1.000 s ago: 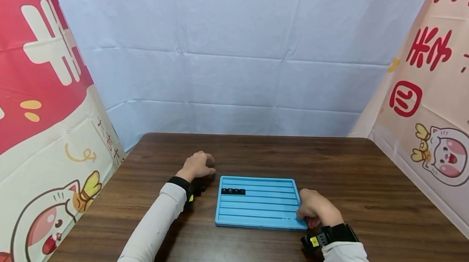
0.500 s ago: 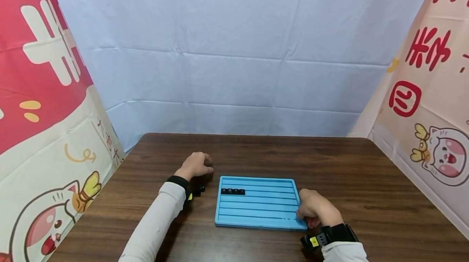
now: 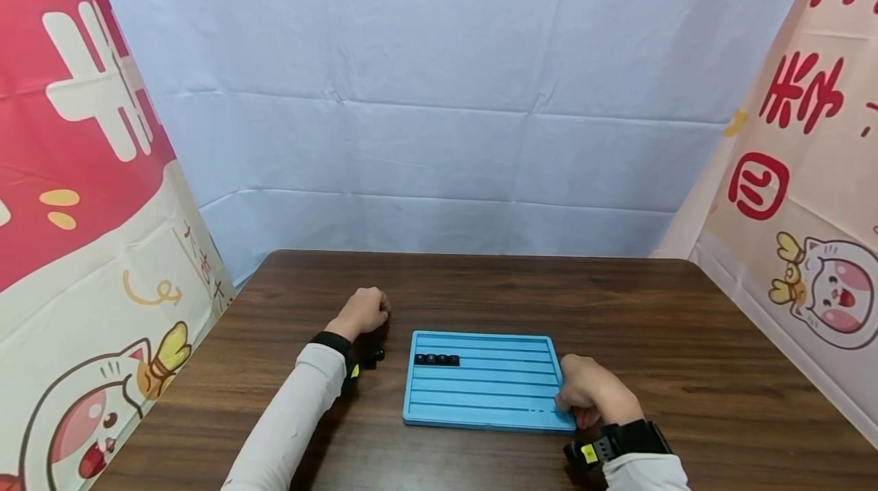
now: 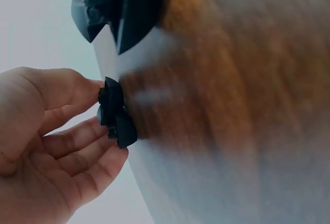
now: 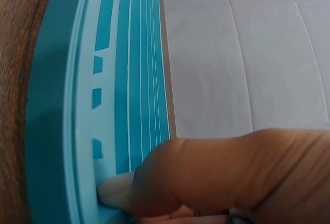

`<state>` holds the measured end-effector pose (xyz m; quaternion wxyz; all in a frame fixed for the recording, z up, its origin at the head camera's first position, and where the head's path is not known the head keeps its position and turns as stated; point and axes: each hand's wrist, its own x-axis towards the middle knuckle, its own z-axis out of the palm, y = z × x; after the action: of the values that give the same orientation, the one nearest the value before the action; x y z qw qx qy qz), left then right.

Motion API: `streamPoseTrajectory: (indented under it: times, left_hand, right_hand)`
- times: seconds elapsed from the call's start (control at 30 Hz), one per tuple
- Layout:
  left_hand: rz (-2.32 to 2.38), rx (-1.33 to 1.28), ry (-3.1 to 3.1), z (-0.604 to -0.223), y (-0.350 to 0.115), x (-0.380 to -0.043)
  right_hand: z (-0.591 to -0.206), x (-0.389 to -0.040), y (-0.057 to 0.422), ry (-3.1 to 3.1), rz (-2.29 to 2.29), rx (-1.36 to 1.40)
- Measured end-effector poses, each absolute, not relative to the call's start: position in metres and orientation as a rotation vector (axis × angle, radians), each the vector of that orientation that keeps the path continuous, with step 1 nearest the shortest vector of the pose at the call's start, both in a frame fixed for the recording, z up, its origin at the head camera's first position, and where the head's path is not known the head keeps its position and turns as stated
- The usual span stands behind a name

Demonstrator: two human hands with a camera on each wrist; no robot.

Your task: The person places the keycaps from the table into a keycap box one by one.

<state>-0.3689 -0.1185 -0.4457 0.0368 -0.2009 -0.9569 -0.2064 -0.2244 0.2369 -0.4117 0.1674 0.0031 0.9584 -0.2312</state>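
Note:
My left hand (image 3: pixel 362 311) is over the table, left of the blue ridged tray (image 3: pixel 487 392). In the left wrist view its thumb and fingers pinch small black keycaps (image 4: pixel 117 118), their undersides partly showing. A larger-looking black piece (image 4: pixel 139 7) stands close to that camera. Several black keycaps (image 3: pixel 437 360) sit in a row at the left end of one upper groove of the tray. At the tray's lower right corner my right hand (image 3: pixel 597 390) grips the edge. Its thumb (image 5: pixel 118 190) presses inside the rim; the other fingers are mostly hidden.
The dark wooden table (image 3: pixel 549 293) extends around the tray. Behind it hangs a pale blue cloth (image 3: pixel 439 94). Printed cloths flank the table, one at the left (image 3: pixel 68 262) and one at the right (image 3: pixel 809 171).
My left hand has drawn slightly left and its fingers have curled in closer. My right hand and the tray stay where they were.

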Motion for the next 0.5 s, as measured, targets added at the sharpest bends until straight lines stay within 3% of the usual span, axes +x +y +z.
streamPoseTrajectory:
  times: [0.5]
  left_hand:
    - [-0.712, -0.529, -2.972, -0.4372, -0.1171, -0.3676]
  right_hand:
    - [-0.4109, -0.2244, 0.2377, 2.720, -0.666, 0.018]
